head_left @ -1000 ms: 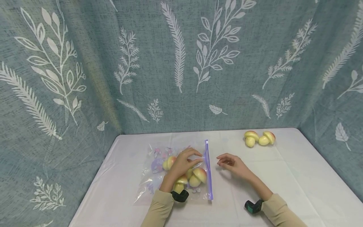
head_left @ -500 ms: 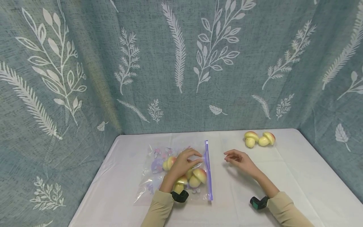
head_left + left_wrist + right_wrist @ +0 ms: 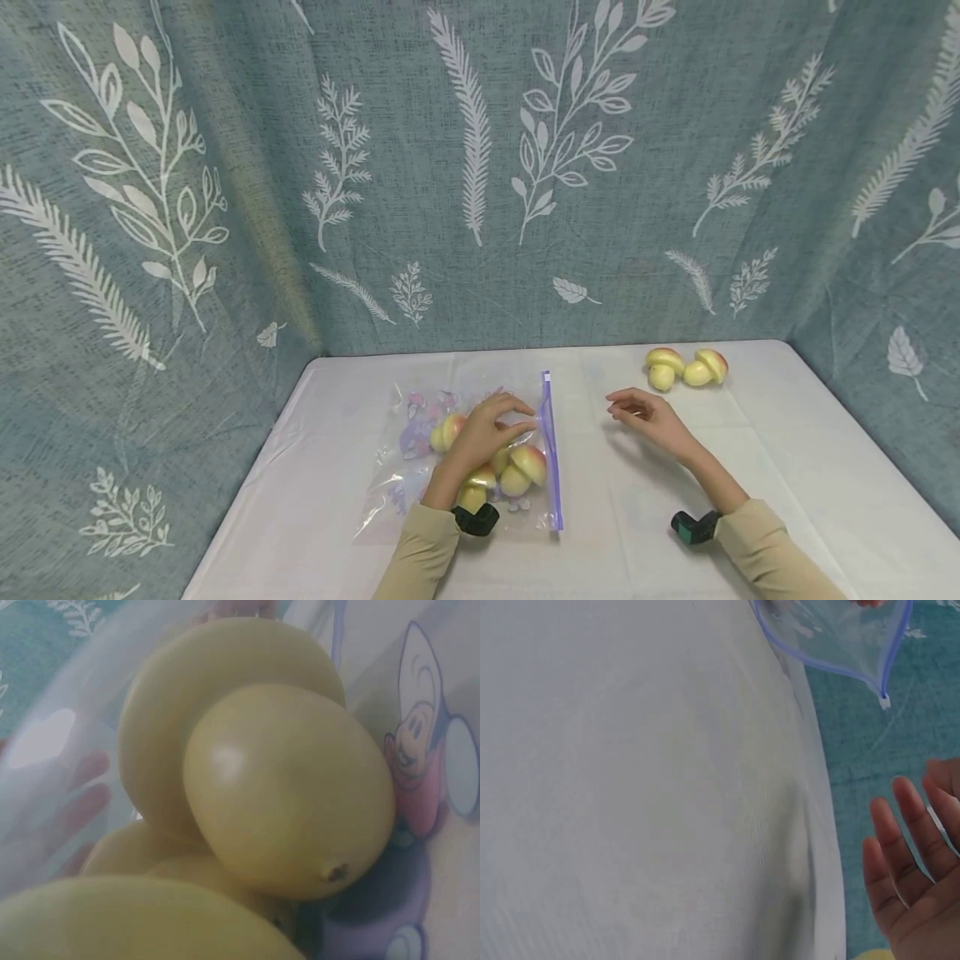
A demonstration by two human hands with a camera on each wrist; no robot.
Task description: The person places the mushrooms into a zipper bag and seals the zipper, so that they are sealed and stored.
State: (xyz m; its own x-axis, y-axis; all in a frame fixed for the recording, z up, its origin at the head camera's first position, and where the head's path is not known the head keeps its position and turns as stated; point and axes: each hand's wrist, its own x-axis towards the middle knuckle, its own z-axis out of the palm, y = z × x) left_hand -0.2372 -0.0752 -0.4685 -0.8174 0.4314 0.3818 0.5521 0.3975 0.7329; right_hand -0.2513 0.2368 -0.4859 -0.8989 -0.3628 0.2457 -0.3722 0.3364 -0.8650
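Note:
A clear zip bag (image 3: 408, 492) with a purple zip edge (image 3: 553, 475) and printed cartoon figures lies flat on the table. Several yellow toy mushrooms with reddish caps are inside it, one (image 3: 525, 467) close to the mouth. My left hand (image 3: 483, 429) lies over the bag, its curled fingers and thumb at the upper film by the zip edge. A mushroom (image 3: 289, 787) fills the left wrist view. Right of the bag, my right hand (image 3: 651, 421) hovers with loosely bent fingers and nothing in them; the right wrist view shows its spread fingers (image 3: 911, 847) and the gaping bag mouth (image 3: 832, 637).
Two more toy mushrooms, a left one (image 3: 663, 369) and a right one (image 3: 706, 367), sit side by side at the back right of the white-covered table (image 3: 615, 550). A blue-green curtain (image 3: 480, 275) with white leaf prints stands behind and along both sides.
My right hand has moved right and slightly back, away from the bag's mouth and closer to the two loose mushrooms. My left hand, the bag and the mushrooms keep their places.

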